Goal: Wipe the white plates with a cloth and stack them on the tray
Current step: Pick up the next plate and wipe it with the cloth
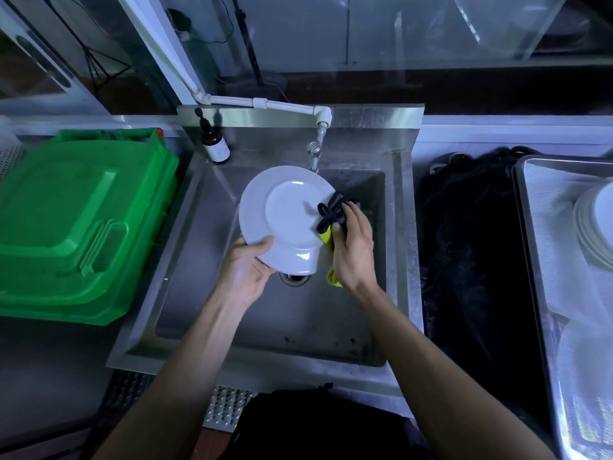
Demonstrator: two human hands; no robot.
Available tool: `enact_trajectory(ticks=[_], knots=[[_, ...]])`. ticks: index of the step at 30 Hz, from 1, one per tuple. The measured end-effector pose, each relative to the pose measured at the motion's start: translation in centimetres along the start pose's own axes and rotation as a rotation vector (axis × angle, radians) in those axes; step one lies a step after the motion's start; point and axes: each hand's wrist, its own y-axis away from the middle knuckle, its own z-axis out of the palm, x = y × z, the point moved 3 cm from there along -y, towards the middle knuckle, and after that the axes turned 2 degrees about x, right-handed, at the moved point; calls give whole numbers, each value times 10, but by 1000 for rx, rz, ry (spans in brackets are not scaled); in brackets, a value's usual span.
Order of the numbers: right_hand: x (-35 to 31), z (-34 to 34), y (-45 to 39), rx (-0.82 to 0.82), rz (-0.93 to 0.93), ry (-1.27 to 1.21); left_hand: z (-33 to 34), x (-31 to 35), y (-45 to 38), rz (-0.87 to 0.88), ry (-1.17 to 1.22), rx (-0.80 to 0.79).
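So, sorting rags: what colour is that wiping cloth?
The cloth is dark navy and yellow-green, per the head view.

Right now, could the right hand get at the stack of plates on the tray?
Probably yes. The right hand holds the cloth against the plate, and nothing stands between it and the stack of plates on the tray.

Both forearms bare, no sleeves/rings/watch; dark garment [318,423] at bottom edge (prob. apron).
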Motion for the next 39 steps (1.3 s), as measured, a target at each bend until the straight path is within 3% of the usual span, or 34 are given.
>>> enact_trajectory(ticks=[12, 19, 29, 35, 39], knots=[[-11, -13, -36, -92, -98, 111, -19, -4, 9, -148, -186, -100], [-27, -3, -33, -183, -301, 314, -11, -6, 11, -202, -299, -157], [-55, 27, 10, -264, -679, 366, 3, -13, 9, -196, -332, -176], [-59, 20, -1, -259, -695, 337, 4, -6, 9, -160, -313, -147], [-56, 19, -14, -174, -615, 292, 6, -3, 11, -148, -328, -77]])
